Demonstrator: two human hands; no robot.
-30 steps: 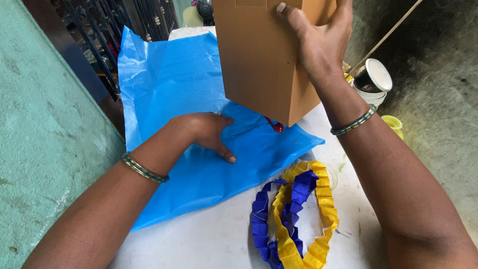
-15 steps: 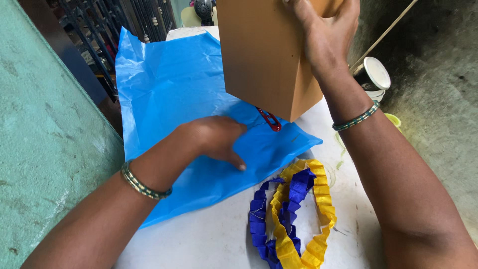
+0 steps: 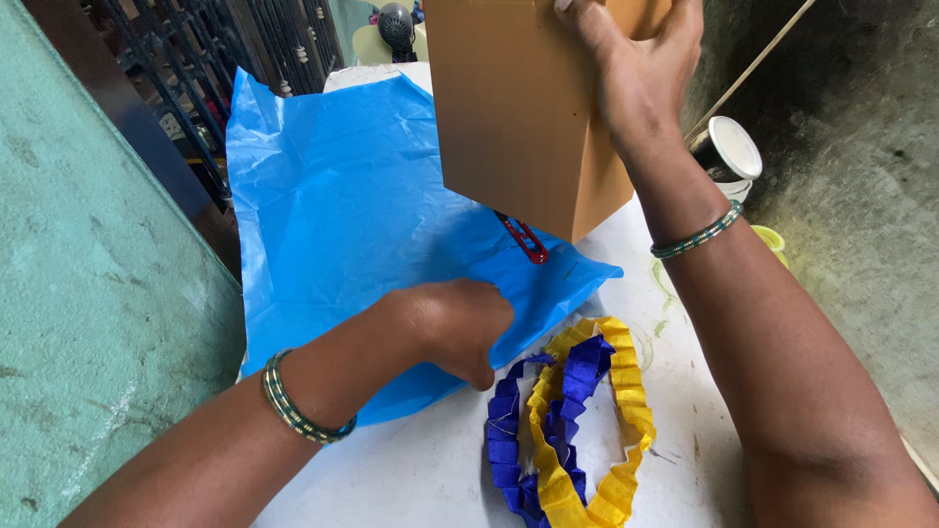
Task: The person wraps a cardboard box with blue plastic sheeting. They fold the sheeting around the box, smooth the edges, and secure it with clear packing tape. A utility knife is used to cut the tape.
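My right hand point(image 3: 636, 78) grips a tall brown cardboard box point(image 3: 518, 108) and holds it tilted above the table. Under the box lies a large crinkled blue paper sheet point(image 3: 342, 186). My left hand point(image 3: 455, 328) pinches the near edge of that sheet with its fingers curled, close to a pleated blue and yellow paper garland point(image 3: 572, 425) on the white table point(image 3: 411, 469). A red scissor handle point(image 3: 525, 241) pokes out from beneath the box, resting on the blue sheet.
A green wall point(image 3: 88, 293) runs along the left. Dark metal railings point(image 3: 215, 59) stand at the back left. A white-lidded pot point(image 3: 729, 152) and a small yellow-green cup point(image 3: 771, 240) sit at the right, with a thin stick point(image 3: 753, 64) leaning behind them.
My left hand slid toward me across the blue sheet, from flat on its middle to pinching its near edge. The box stays raised in my right hand.
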